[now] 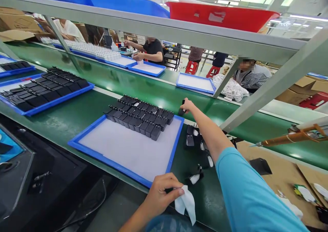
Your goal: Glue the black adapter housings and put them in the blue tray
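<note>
Close to me, my left hand (164, 192) pinches a white cloth (186, 203) that hangs down over the bench's front edge. My right hand (188, 105) is stretched far out, its fingers closed on a black power adapter (182, 109) beyond the right back corner of a blue-rimmed tray (123, 175). Rows of black power adapters (139, 117) with prongs up fill the tray's back part; its front part shows a white lining. To the right of the tray, several loose adapters (190, 140), some with white patches, lie on the green bench, partly behind my right arm.
A second tray (38, 103) full of adapters stands at the left. An overhead shelf carries a red bin (220, 16) and blue bins (123, 4). A slanted post (271, 85) and a pointed orange-brown tool (289, 138) are at the right. Co-workers sit across the line.
</note>
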### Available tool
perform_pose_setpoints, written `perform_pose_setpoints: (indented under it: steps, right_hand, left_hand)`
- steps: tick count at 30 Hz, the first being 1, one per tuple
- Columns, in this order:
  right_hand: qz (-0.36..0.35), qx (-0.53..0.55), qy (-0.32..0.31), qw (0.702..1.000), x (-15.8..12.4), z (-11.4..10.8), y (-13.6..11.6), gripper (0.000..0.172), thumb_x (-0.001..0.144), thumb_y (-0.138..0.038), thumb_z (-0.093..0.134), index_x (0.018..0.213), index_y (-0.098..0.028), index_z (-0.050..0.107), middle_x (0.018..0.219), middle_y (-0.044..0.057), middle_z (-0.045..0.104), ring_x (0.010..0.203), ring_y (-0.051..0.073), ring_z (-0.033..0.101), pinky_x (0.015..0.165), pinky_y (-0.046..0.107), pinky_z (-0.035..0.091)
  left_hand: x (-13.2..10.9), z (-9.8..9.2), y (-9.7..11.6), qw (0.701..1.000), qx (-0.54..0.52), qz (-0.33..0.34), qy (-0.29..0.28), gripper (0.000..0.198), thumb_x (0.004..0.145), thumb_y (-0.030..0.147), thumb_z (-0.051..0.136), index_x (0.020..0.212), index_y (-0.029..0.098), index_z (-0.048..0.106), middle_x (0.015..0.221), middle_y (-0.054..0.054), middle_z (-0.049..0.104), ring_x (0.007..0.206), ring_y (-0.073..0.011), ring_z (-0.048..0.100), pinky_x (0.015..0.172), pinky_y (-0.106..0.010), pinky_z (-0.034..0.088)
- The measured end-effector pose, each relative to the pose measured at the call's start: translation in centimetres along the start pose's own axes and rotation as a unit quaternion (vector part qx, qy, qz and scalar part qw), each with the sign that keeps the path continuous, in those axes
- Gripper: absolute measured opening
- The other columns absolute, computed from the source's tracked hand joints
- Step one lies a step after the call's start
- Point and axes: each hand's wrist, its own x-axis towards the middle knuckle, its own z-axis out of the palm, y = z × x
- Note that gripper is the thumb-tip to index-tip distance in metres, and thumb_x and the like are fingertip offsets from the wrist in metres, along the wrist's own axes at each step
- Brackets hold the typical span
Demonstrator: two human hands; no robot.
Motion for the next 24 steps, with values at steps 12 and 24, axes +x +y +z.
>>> perform_pose_setpoints:
  steps: [12,24]
  right_hand:
    - [-0.236,-0.084,0.017,0.968,-12.1,-0.1,1.7,0.048,0.079,-0.03,0.06,0.124,-0.024,0.046,0.112,0.005,0.066,0.082,0.018,0.065,0.071,0.027,0.048]
    - [-0.264,-0.167,0.036,0.949,-20.9,5.2,4.1,0.049,0.079,-0.026,0.052,0.127,-0.021,0.045,0.113,0.013,0.061,0.086,0.027,0.068,0.071,0.036,0.051]
  left_hand:
    - [0.1,1.1,-0.7,1.0,-0.006,-0.002,-0.024,0.023,0.088,0.033,0.064,0.08,0.017,0.078,0.066,-0.006,0.066,0.062,-0.0128,0.06,0.059,-0.021,0.045]
    - [-1.4,3.5,0.3,0.991,0.071,-0.023,-0.107,0.026,0.089,0.036,0.062,0.083,0.016,0.078,0.067,-0.006,0.067,0.061,-0.013,0.06,0.058,-0.022,0.043]
